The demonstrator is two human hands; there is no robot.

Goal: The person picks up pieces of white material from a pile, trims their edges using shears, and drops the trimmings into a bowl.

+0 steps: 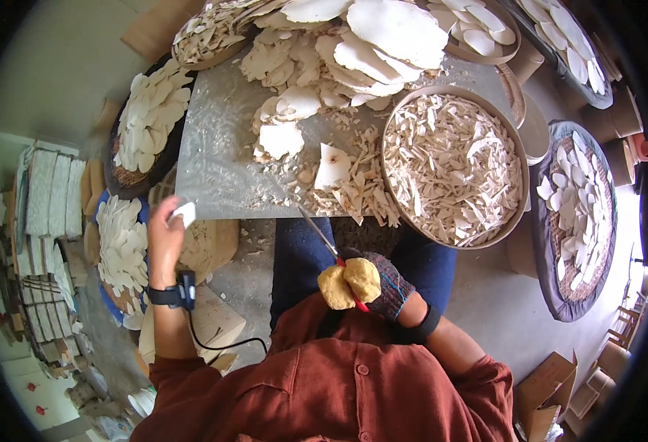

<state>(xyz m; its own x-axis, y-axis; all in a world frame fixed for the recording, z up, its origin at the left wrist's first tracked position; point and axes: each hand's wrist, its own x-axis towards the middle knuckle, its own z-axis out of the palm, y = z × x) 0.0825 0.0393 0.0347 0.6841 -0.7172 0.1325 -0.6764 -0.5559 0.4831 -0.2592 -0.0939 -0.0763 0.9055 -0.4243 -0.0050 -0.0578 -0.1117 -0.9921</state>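
My left hand (165, 227), bare and with a strapped device at the wrist, is closed on a small flat white piece (185, 214) by the table's left front corner. My right hand (390, 283) wears a dark knitted glove. It grips red-handled scissors (317, 234) in front of my lap, blades angled up and left toward the table edge. Lumpy yellow padding (347, 283) wraps the handles and hides part of the fingers. Large dried white slabs (383, 44) are heaped on the metal table (217, 140), and cut scraps (353, 188) lie near its front edge.
A round tray (524, 180) full of white cut strips stands at the table's right. Round trays of white slices flank it: one at the left (121, 247), another at the right (578, 214). An open cardboard box (545, 390) sits low right. Stacked white bundles (48, 195) line the left.
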